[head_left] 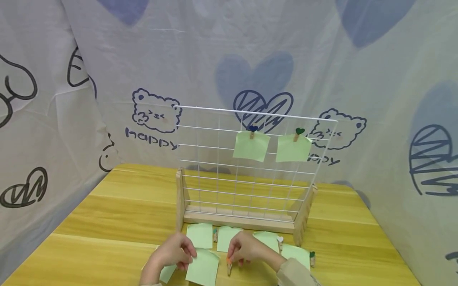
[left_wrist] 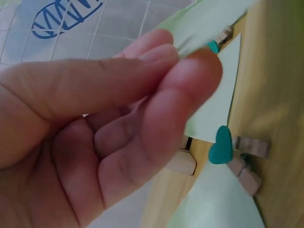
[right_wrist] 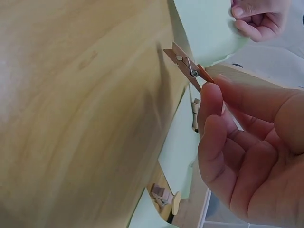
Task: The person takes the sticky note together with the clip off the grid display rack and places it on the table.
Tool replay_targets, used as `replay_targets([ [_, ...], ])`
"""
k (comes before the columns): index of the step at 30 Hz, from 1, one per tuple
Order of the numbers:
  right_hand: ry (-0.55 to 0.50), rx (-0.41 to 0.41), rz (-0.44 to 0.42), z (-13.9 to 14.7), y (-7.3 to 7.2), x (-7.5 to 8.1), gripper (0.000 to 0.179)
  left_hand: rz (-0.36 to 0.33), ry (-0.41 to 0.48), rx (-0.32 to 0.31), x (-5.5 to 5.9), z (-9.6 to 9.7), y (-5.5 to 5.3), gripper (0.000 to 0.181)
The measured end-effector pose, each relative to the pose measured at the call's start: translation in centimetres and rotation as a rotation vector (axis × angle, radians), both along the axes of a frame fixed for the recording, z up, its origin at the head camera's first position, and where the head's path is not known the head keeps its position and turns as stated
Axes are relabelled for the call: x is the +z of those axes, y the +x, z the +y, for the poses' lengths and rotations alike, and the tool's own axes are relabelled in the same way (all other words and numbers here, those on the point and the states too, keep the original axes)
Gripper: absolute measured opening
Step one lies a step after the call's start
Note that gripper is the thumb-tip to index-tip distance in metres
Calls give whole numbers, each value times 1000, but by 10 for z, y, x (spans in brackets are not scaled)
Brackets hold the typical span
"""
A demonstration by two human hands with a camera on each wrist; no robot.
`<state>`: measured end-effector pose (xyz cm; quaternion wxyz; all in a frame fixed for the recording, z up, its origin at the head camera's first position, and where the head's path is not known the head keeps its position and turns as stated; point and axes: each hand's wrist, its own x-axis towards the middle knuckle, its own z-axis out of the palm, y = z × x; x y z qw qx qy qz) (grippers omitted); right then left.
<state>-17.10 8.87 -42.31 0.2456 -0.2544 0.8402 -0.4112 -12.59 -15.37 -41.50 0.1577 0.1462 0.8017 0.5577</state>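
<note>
My left hand (head_left: 176,251) pinches a pale green paper note (head_left: 202,268) by its left edge and holds it over the table. In the left wrist view, thumb and forefinger meet on the paper. Just to the right, my right hand (head_left: 247,247) grips a small wooden clothespin (right_wrist: 185,66) with an orange top between thumb and fingers. Its free end points away from the fingertips, near the held note. Behind both hands stands a white wire grid (head_left: 216,180) on a wooden base; two green notes hang on it, under a dark blue heart clothespin (head_left: 252,133) and a green heart clothespin (head_left: 298,134).
More green notes (head_left: 199,235) lie along the front of the wooden base (head_left: 236,219). Small heart clothespins, one teal (left_wrist: 221,146), one white (head_left: 280,240) and one dark green (head_left: 312,258), lie beside them. A printed cloth (head_left: 200,51) hangs behind the wooden table (head_left: 93,222).
</note>
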Motion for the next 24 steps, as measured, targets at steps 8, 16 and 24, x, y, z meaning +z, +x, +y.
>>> replay_targets([
  [8,39,-6,41,-2,3,-6,15,-6,-71,30,-5,4,-2,9],
  [16,72,-6,79,0,3,-5,16,-33,-137,48,-2,4,2,9],
  [24,89,-11,97,1,3,-3,13,-49,-215,87,2,1,5,7],
])
